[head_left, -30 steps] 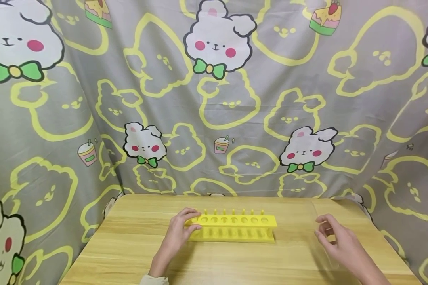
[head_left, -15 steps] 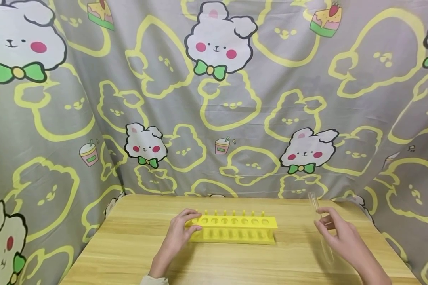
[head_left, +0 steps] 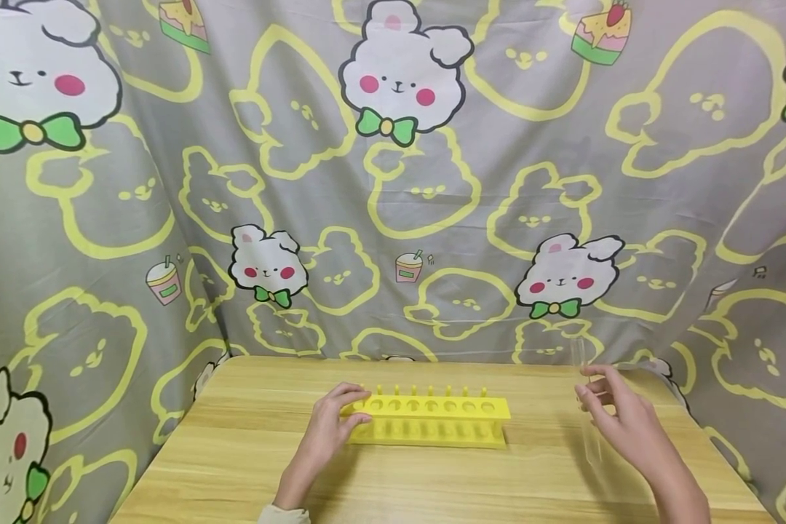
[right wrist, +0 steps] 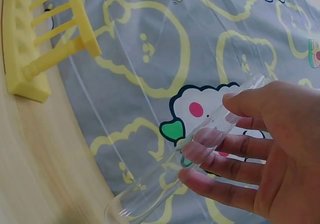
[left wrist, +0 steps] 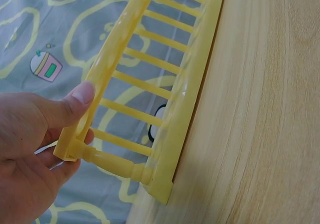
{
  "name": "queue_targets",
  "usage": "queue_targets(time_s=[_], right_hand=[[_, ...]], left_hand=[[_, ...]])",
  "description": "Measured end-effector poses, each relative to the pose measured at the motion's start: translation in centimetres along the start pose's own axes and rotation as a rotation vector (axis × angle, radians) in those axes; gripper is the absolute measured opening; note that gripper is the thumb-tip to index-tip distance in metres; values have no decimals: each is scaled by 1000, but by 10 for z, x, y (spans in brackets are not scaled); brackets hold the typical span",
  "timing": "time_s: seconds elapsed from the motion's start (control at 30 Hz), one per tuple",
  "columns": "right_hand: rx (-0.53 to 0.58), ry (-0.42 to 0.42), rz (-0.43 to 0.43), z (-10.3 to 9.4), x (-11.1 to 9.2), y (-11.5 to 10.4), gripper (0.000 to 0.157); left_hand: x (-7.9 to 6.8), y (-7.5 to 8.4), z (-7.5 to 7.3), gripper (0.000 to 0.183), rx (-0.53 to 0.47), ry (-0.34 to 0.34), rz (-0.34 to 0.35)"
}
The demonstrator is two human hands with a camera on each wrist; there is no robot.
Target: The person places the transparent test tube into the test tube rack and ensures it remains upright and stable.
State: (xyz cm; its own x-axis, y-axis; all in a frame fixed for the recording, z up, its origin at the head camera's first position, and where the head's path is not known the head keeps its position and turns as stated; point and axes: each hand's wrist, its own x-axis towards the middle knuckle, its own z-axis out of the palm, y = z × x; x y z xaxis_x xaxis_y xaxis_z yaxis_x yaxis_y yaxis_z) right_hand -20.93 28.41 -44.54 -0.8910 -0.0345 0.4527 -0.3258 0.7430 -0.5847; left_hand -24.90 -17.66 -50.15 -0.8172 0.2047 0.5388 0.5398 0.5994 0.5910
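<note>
A yellow test tube rack (head_left: 432, 409) stands on the table, a row of holes along its top and pegs behind. My left hand (head_left: 330, 426) grips the rack's left end, thumb in front and fingers behind its top bar, as the left wrist view shows. To the right of the rack, my right hand (head_left: 618, 418) pinches a clear glass test tube (right wrist: 160, 179) between thumb and fingers. The tube is held nearly upright over the table, its rounded end down. In the right wrist view the rack's right end (right wrist: 55, 54) appears at the upper left, apart from the tube.
The wooden table (head_left: 432, 487) reaches back to a grey curtain (head_left: 380, 196) printed with rabbits and yellow outlines. The same cloth hangs at the left and right sides.
The test tube, lying low and barely visible under my right hand at first, has been raised and tipped toward upright. My left hand and the rack have stayed in place.
</note>
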Motion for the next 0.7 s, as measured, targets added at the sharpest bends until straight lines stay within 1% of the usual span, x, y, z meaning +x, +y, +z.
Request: queue_targets(time_s=[0.1,0.27,0.43,0.7], right_hand=[[4,33,-23,2,1,0,29],[28,63,-41,5,1,-1,30],[34,108,-60,6,1,1,30],[30,180,-48,9,0,-5,32]], left_hand=[[0,0,0,38,-3,1,6],[-1,-1,-1,38,-1,4,18],[-2,-2,-1,38,5,3,7],[-1,-2,0,39,9,4,18]])
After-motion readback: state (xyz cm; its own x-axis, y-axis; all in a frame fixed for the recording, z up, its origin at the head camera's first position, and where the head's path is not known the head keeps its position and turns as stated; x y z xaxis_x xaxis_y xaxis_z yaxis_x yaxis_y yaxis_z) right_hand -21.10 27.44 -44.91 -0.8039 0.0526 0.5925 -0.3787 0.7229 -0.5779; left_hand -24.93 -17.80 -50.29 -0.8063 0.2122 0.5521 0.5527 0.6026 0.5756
